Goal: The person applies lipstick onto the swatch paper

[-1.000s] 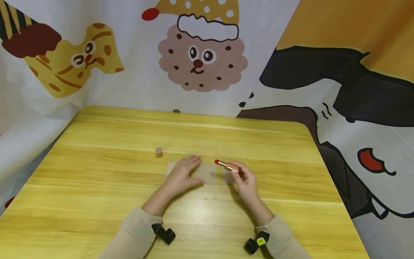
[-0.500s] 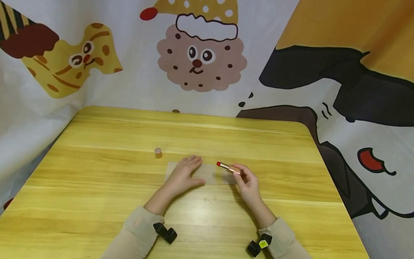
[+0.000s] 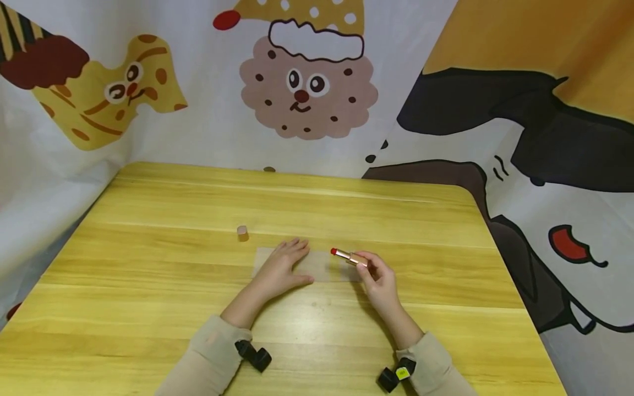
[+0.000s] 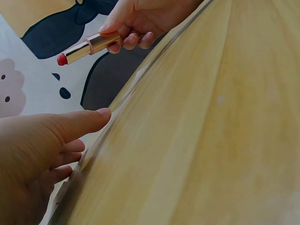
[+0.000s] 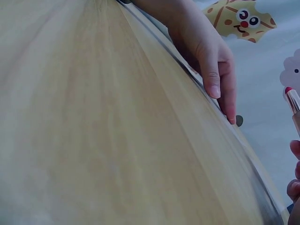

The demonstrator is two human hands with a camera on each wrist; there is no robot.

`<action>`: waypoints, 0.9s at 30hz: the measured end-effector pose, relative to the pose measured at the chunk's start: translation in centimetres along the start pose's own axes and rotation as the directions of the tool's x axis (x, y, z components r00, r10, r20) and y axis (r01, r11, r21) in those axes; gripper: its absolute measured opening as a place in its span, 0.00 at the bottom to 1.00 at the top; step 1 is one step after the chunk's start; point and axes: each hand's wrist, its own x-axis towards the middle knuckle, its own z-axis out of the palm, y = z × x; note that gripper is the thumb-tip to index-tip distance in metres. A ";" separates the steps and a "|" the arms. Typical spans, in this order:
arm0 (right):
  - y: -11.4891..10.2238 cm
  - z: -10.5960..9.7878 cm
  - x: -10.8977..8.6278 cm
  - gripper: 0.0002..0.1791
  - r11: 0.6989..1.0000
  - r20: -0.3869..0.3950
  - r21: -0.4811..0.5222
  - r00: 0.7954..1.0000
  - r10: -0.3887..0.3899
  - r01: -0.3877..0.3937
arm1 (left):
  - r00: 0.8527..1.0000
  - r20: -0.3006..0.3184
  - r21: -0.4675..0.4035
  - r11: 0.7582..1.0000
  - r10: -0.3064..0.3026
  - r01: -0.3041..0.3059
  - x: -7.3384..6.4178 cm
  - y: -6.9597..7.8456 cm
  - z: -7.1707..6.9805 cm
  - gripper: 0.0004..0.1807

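My right hand [image 3: 380, 280] pinches a lipstick [image 3: 349, 257] by its gold base, the red tip out and pointing left. In the left wrist view the lipstick [image 4: 89, 48] is held up above the table, tilted down toward its tip. My left hand [image 3: 283, 269] lies with fingers spread on a thin, see-through sheet [image 3: 319, 267], covering part of it. The sheet's right end shows under the lipstick and right hand. Beyond the left hand, a small pinkish-gold cap [image 3: 242, 234] stands on the table. In the right wrist view, the left hand [image 5: 211, 61] reaches down with fingers extended.
The light wooden table [image 3: 148, 319] spreads around both hands. Behind it hangs a white cloth [image 3: 198, 137] printed with cartoon figures. A black wrist camera [image 3: 253, 356] sits on the left cuff and another black camera [image 3: 396, 375] on the right cuff.
The right hand with the lipstick has shifted slightly right and down over the last second, then stayed nearly still. My left hand holds its place on the sheet.
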 end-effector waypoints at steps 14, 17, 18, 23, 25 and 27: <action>-0.2 0.0 0.3 0.11 0.998 0.038 -0.069 0.999 -0.010 0.013 | 1.000 0.000 -0.011 1.000 0.011 -0.011 -0.1 -0.1 -0.1 0.37; -0.4 0.1 0.6 0.11 0.992 0.063 -0.122 0.998 -0.024 0.031 | 1.000 0.002 -0.012 1.000 0.006 -0.006 -0.1 -0.1 -0.1 0.37; -0.4 0.1 0.7 0.11 0.989 0.071 -0.144 0.997 -0.031 0.041 | 1.000 0.001 -0.012 1.000 0.005 -0.005 0.0 -0.1 -0.1 0.37; -0.6 0.3 1.0 0.11 0.971 0.092 -0.229 0.995 -0.048 0.069 | 1.000 -0.002 -0.010 1.000 0.003 -0.003 0.0 -0.1 -0.1 0.37; -0.6 0.3 1.1 0.11 0.964 0.094 -0.258 0.994 -0.050 0.072 | 1.000 -0.001 -0.012 1.000 0.002 -0.002 0.0 -0.1 0.0 0.37; -0.4 0.4 1.1 0.11 0.954 0.100 -0.286 0.993 -0.063 0.089 | 1.000 0.001 -0.018 1.000 0.000 0.000 -0.1 0.0 0.0 0.37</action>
